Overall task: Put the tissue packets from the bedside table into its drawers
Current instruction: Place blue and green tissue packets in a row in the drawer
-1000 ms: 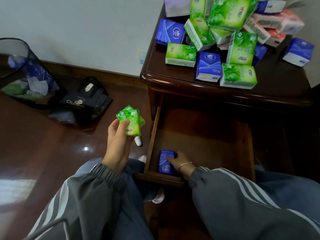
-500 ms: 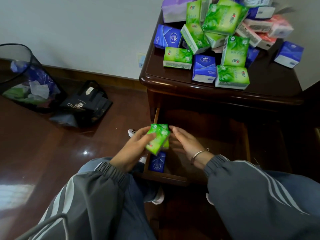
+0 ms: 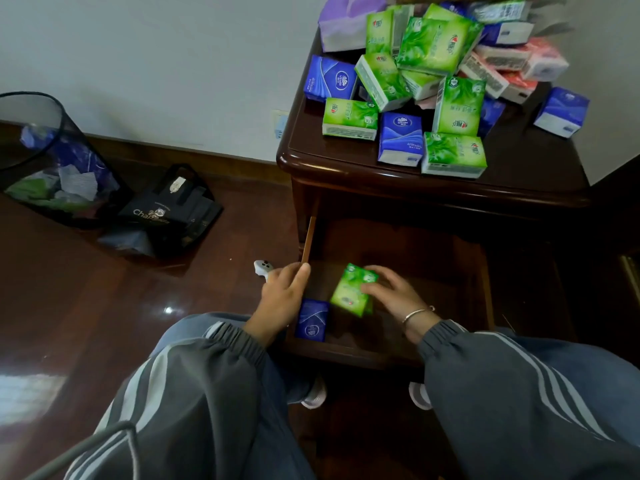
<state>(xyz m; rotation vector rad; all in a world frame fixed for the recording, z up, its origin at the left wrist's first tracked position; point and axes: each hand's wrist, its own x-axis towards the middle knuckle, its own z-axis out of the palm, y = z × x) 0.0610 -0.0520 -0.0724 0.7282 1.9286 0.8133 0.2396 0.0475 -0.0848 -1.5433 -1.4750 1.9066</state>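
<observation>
A dark wooden bedside table (image 3: 530, 168) carries a heap of green, blue, pink and purple tissue packets (image 3: 426, 81). Below it an open drawer (image 3: 349, 353) holds one blue packet (image 3: 311, 320) at its front left corner. My right hand (image 3: 394, 297) grips green tissue packets (image 3: 351, 289) from their right side, tilted, low inside the drawer beside the blue one. With fingers loosely curled and holding nothing, my left hand (image 3: 282, 296) hovers at the drawer's left wall.
A black mesh waste bin (image 3: 45, 161) with scraps and a black bag (image 3: 166, 209) stand on the wooden floor at left by the white wall. A small white object (image 3: 261, 268) lies on the floor near the drawer's left side. My knees fill the foreground.
The green packets passed from my left hand to my right, which lowered them into the drawer next to the blue packet. My left hand, now without anything in it, moved to the drawer's left side.
</observation>
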